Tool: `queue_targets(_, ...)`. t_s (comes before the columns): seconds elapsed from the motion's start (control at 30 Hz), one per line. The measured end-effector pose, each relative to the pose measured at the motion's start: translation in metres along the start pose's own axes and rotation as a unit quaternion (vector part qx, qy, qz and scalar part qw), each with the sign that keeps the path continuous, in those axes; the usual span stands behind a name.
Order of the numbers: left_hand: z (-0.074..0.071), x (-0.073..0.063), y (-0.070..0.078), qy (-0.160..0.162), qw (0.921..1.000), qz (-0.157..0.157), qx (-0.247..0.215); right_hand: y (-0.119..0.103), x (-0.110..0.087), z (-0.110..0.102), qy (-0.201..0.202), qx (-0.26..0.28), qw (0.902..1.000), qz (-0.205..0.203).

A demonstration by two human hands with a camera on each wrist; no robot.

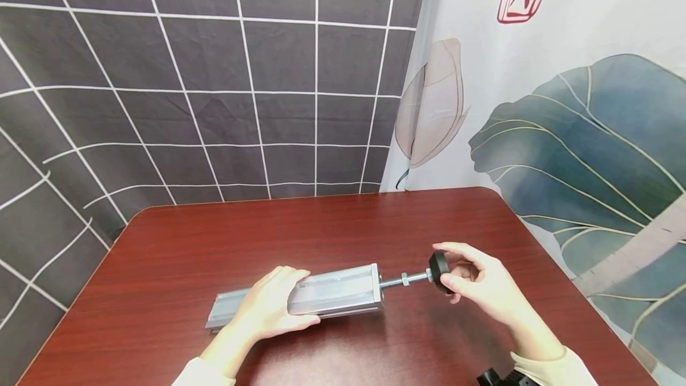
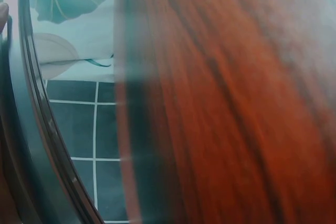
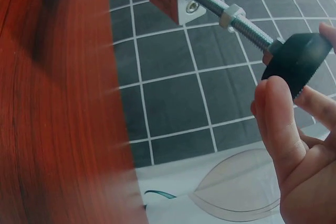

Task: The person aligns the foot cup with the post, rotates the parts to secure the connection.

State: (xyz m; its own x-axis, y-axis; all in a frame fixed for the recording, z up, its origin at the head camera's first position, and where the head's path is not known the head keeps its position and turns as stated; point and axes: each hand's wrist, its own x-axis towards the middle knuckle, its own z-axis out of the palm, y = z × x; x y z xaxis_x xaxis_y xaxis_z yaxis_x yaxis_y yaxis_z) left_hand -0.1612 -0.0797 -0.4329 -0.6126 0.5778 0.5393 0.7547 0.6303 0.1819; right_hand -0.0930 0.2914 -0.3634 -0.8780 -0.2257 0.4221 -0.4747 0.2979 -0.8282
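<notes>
My left hand (image 1: 270,305) grips a silver aluminium profile (image 1: 340,290) from above, thumb along its near side. From the profile's right end plate (image 3: 181,3), which shows two screws in the right wrist view, a threaded rod (image 3: 252,32) sticks out. A hex nut (image 3: 231,17) sits partway along this rod. On the rod's outer end is a black round levelling foot (image 1: 439,271), pinched between the thumb and fingers of my right hand (image 1: 485,285). In the left wrist view only the profile's grooved side (image 2: 44,114) shows, with a fingertip at the left edge.
The reddish-brown wooden table (image 1: 257,231) lies under both hands. A dark curtain with a white grid (image 1: 284,118) hangs behind it, and a white curtain with leaf prints (image 1: 461,177) hangs at the right. A black object (image 1: 504,377) shows beside the right sleeve.
</notes>
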Motion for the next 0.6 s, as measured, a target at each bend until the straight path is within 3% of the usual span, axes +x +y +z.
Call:
queue_targets(0.17, -0.0021, 0.002, 0.0027, -0.016, 0.9998, 0.001, 0.013, 0.0, 0.0005, 0.0011, 0.013, -0.005, 0.9999, 0.001)
queue_targets(0.37, -0.0007, 0.0032, 0.008, -0.043, 0.9987, -0.028, 0.002, 0.0009, -0.0003, 0.0018, 0.016, -0.005, 0.9998, 0.007)
queue_targets(0.6, 0.006, 0.0006, 0.0051, -0.015, 0.9998, -0.012, 0.009, 0.0001, -0.0012, 0.0017, 0.013, -0.005, 0.9998, 0.014)
